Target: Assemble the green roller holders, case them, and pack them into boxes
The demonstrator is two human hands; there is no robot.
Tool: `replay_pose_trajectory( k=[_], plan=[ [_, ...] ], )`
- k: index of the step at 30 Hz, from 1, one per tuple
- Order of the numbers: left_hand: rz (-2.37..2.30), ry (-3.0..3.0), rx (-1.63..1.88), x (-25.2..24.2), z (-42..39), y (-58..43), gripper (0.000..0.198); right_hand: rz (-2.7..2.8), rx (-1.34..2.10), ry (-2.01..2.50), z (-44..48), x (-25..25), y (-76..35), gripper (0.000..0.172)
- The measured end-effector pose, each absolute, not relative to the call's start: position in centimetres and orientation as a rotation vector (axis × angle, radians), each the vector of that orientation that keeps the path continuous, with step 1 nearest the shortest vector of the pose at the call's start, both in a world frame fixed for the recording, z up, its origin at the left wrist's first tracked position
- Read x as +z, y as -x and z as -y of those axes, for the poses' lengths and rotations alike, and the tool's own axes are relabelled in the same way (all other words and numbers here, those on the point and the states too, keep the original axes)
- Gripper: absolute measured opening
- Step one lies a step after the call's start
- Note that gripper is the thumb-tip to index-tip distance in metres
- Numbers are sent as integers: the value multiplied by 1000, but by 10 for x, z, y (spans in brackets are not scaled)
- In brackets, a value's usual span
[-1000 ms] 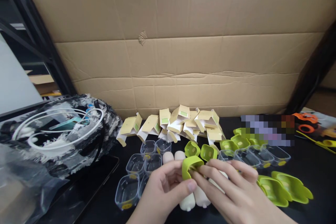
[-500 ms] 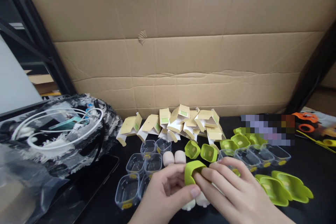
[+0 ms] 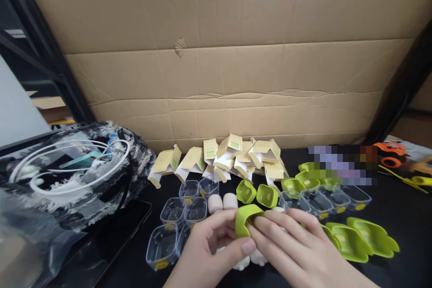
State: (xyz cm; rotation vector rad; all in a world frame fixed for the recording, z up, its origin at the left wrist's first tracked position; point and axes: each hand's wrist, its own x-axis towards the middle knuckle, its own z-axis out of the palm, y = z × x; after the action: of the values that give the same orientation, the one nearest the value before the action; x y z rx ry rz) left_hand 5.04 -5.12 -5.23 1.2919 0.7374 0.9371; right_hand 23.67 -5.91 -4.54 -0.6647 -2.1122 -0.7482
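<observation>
Green cap [image 3: 245,218] is gripped by both hands at the fingertips | left hand [image 3: 207,252] is clamped on its left edge, thumb below | right hand [image 3: 293,252] is closed over its right side | white pieces [image 3: 242,263] are partly hidden under the hands | clear cups [image 3: 162,248] lie just left of the left hand | green stack [image 3: 357,242] lies right of the right hand | card boxes [image 3: 232,155] lie well beyond

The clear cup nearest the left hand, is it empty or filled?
Empty: the clear cup stands upright, and only a small yellow mark shows at its bottom.
</observation>
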Motion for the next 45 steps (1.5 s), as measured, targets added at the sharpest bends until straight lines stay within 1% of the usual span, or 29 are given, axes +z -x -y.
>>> replay_pose_trajectory(
  k=[8,10,11,13,14,17,19,21,28,30,33,36,40,45],
  plan=[
    [-728,-1288,980,-52,55,-55,25,2031,-768,681,59,-59,-236,43],
    [-725,-1260,1013,-52,55,-55,26,2029,-706,677,58,-58,-237,37],
    [-726,-1247,1038,-51,56,-55,28,2011,-652,689,58,-56,-238,31],
    [-724,-1235,1084,-50,57,-54,31,1958,-516,741,58,-52,-240,16],
    [-721,-1236,1096,-50,57,-54,32,1934,-430,784,57,-51,-241,15],
    [-706,-1252,1087,-50,58,-53,34,1933,-49,922,54,-50,-242,26],
    [-698,-1260,1080,-52,57,-53,33,1954,271,978,52,-52,-242,27],
    [-691,-1262,1075,-55,56,-53,33,1933,496,990,52,-55,-240,24],
    [-722,-1285,1046,-51,58,-55,33,1855,806,950,54,-60,-238,21],
    [-742,-1308,1039,-50,60,-56,33,1841,838,955,54,-60,-238,18],
    [-771,-1319,1032,-50,62,-57,34,1849,739,1009,54,-60,-237,14],
    [-782,-1303,1033,-50,63,-57,36,1868,684,995,54,-59,-236,14],
    [-752,-1283,1050,-49,61,-58,33,1848,726,953,54,-56,-236,15],
    [-713,-1300,999,-55,61,-58,36,1806,729,981,54,-60,-234,7]
  ],
)
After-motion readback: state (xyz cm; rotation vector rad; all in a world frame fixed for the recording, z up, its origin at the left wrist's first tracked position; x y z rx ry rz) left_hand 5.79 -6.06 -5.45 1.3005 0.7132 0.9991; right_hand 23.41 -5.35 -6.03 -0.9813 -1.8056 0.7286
